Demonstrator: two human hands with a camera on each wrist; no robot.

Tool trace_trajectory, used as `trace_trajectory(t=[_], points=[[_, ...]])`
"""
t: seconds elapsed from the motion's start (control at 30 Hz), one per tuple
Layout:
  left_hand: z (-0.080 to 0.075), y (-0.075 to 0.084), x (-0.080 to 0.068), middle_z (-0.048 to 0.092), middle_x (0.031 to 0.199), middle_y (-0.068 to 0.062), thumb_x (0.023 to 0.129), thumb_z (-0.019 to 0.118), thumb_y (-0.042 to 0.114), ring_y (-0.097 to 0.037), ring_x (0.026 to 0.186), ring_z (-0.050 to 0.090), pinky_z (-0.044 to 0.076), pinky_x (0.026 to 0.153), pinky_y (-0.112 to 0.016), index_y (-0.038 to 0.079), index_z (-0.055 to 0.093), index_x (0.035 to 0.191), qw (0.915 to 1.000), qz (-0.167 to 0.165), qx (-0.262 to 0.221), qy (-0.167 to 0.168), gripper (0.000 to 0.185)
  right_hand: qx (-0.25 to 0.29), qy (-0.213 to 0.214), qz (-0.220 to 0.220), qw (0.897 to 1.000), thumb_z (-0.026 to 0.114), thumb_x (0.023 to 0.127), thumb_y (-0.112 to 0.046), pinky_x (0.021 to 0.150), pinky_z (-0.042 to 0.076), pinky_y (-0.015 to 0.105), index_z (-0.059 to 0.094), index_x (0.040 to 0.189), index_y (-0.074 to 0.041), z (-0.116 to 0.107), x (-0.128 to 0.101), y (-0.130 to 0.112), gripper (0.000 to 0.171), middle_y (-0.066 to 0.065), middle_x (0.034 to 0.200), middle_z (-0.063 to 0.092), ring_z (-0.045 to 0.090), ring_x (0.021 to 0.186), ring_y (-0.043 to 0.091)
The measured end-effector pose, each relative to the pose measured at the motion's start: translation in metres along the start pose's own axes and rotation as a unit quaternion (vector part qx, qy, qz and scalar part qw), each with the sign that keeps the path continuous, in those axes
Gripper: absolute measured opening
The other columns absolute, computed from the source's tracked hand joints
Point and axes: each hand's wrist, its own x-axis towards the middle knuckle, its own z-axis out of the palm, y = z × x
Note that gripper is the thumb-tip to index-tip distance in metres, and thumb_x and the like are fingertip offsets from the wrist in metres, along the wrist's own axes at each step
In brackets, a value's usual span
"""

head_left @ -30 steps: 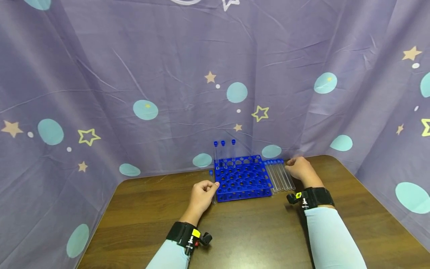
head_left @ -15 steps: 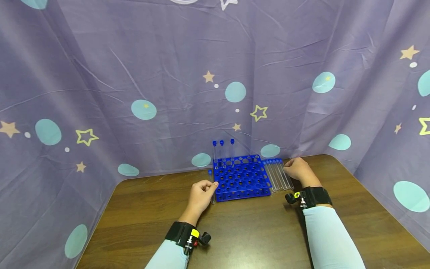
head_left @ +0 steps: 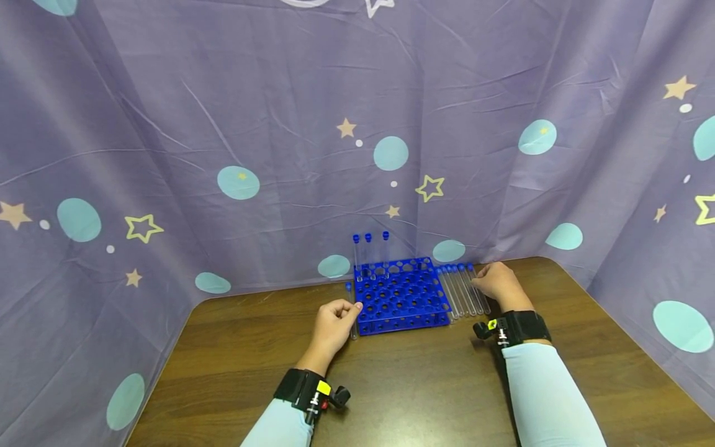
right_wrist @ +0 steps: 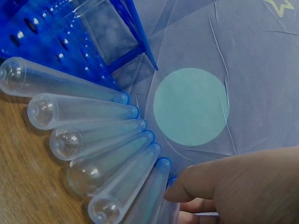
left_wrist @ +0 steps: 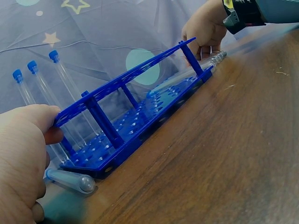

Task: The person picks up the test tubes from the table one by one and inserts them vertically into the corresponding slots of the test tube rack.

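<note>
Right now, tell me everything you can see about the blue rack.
The rack is bright blue and looks like plastic: two perforated plates joined by corner posts, with rows of round holes. It sits flat on the wooden table near the curtain. Three clear tubes with blue caps stand upright in its far left holes; the other holes look empty. The left hand touches its left edge. More tubes lie on the table along its right side, and one along its left.

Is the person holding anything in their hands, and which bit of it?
The left hand grips the blue rack by its near left corner. The right hand touches the outermost tube in the row of tubes lying on the table; a grip cannot be told.
</note>
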Motion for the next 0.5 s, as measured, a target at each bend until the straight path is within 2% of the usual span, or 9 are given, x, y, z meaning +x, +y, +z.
trace_trajectory(t=[0.07, 0.17, 0.27, 0.33, 0.4, 0.5], points=[[0.000, 0.000, 0.000, 0.052, 0.061, 0.011, 0.104, 0.085, 0.032, -0.009, 0.059, 0.050, 0.043, 0.062, -0.027, 0.012, 0.079, 0.079, 1.0000, 0.000, 0.000, 0.001, 0.032, 0.000, -0.004, 0.007, 1.000, 0.084, 0.092, -0.034, 0.091, 0.061, 0.058, 0.082, 0.092, -0.009, -0.008, -0.011, -0.012, 0.025, 0.017, 0.106, 0.082, 0.074, 0.094, 0.038], [0.000, 0.000, 0.000, 0.052, 0.061, 0.011, 0.104, 0.085, 0.032, -0.009, 0.059, 0.050, 0.044, 0.062, -0.027, 0.012, 0.079, 0.079, 1.0000, -0.001, 0.000, 0.002, 0.032, 0.004, -0.001, 0.011, 1.000, 0.081, 0.092, -0.028, 0.085, 0.058, 0.053, 0.074, 0.080, -0.011, -0.017, -0.027, -0.028, 0.022, 0.011, 0.091, 0.076, 0.068, 0.085, 0.033], [0.000, 0.000, 0.000, 0.052, 0.061, 0.011, 0.104, 0.085, 0.031, -0.009, 0.059, 0.051, 0.044, 0.063, -0.027, 0.011, 0.079, 0.079, 1.0000, -0.001, -0.001, 0.003, 0.032, 0.007, 0.005, 0.017, 1.000, 0.078, 0.092, -0.023, 0.074, 0.050, 0.044, 0.059, 0.066, -0.017, -0.023, -0.040, -0.041, 0.033, -0.001, 0.070, 0.060, 0.056, 0.071, 0.024], [0.001, 0.000, 0.000, 0.052, 0.061, 0.011, 0.104, 0.085, 0.031, -0.008, 0.059, 0.051, 0.044, 0.062, -0.026, 0.012, 0.079, 0.079, 1.0000, -0.001, 0.000, 0.004, 0.032, 0.010, 0.001, 0.012, 1.000, 0.076, 0.093, -0.021, 0.069, 0.044, 0.039, 0.051, 0.061, -0.019, -0.026, -0.045, -0.045, 0.041, -0.006, 0.062, 0.050, 0.049, 0.065, 0.020], [0.001, 0.001, 0.000, 0.052, 0.061, 0.011, 0.104, 0.085, 0.031, -0.009, 0.059, 0.051, 0.043, 0.062, -0.026, 0.012, 0.079, 0.079, 1.0000, 0.000, 0.000, 0.004, 0.031, 0.008, 0.003, 0.011, 1.000, 0.076, 0.093, -0.020, 0.065, 0.040, 0.036, 0.046, 0.058, -0.022, -0.025, -0.047, -0.046, 0.046, -0.010, 0.057, 0.042, 0.043, 0.061, 0.017], [0.001, 0.001, 0.000, 0.052, 0.061, 0.011, 0.104, 0.085, 0.031, -0.009, 0.059, 0.050, 0.043, 0.062, -0.026, 0.012, 0.079, 0.079, 1.0000, 0.001, 0.000, 0.003, 0.031, 0.004, 0.007, 0.009, 1.000, 0.078, 0.092, -0.020, 0.065, 0.039, 0.036, 0.045, 0.057, -0.023, -0.024, -0.048, -0.046, 0.048, -0.011, 0.056, 0.040, 0.042, 0.061, 0.016]])
